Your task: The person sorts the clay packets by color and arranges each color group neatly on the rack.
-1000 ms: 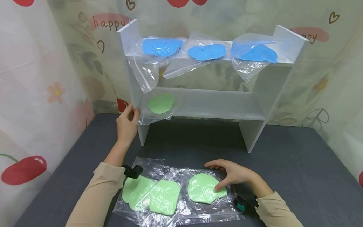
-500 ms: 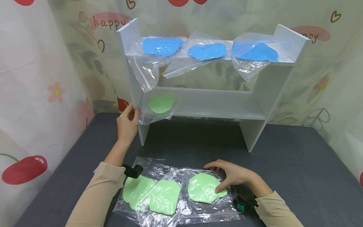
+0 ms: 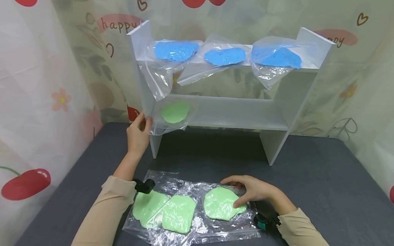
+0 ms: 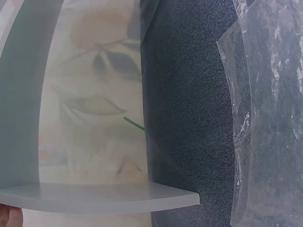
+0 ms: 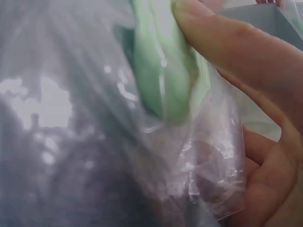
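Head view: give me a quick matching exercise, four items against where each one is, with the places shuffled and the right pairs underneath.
Column one
1. three blue pieces
2. lone green piece
3. left hand
4. right hand

Column two
A. at the shelf unit's left side panel
B. at the rightmost bagged green piece on the table
C. on the top shelf
D. on the lower shelf

Pairs: 1-C, 2-D, 3-A, 4-B
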Demonstrator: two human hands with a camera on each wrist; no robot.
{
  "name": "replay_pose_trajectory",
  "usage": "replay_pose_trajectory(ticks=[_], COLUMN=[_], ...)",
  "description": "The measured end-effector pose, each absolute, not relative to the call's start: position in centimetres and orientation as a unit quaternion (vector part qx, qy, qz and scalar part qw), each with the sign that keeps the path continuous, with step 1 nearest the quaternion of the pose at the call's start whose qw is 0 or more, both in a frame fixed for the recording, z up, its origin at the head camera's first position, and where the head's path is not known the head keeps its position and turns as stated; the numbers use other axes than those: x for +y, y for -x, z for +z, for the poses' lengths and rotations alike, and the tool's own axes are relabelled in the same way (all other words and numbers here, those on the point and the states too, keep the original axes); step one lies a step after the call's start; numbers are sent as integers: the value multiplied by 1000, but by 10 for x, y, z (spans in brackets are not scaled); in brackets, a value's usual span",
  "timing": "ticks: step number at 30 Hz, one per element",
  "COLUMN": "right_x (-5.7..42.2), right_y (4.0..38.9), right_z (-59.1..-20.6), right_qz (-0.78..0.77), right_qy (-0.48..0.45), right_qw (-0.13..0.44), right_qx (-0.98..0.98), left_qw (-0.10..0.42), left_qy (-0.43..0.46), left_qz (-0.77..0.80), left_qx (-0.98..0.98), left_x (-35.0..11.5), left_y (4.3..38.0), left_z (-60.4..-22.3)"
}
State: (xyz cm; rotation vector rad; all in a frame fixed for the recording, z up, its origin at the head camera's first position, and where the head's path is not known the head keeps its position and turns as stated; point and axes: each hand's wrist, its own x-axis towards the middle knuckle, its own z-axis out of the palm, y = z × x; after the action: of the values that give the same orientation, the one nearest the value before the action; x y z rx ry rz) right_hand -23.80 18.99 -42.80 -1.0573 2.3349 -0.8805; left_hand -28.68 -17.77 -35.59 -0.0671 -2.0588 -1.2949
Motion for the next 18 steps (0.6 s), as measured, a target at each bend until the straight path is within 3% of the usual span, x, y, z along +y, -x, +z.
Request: replay_pose_trajectory(ticks=[18], right_x=[195], right_y=[237], right_z=[-429], right_qz=[-357], right_qy=[401], right_qw=[221], right_qx=[814], left_qw=[323], left_qy=[25], left_qz=[-513], left_qx=[-795], left_x=[-180], left_y=[287], left_z=[-356])
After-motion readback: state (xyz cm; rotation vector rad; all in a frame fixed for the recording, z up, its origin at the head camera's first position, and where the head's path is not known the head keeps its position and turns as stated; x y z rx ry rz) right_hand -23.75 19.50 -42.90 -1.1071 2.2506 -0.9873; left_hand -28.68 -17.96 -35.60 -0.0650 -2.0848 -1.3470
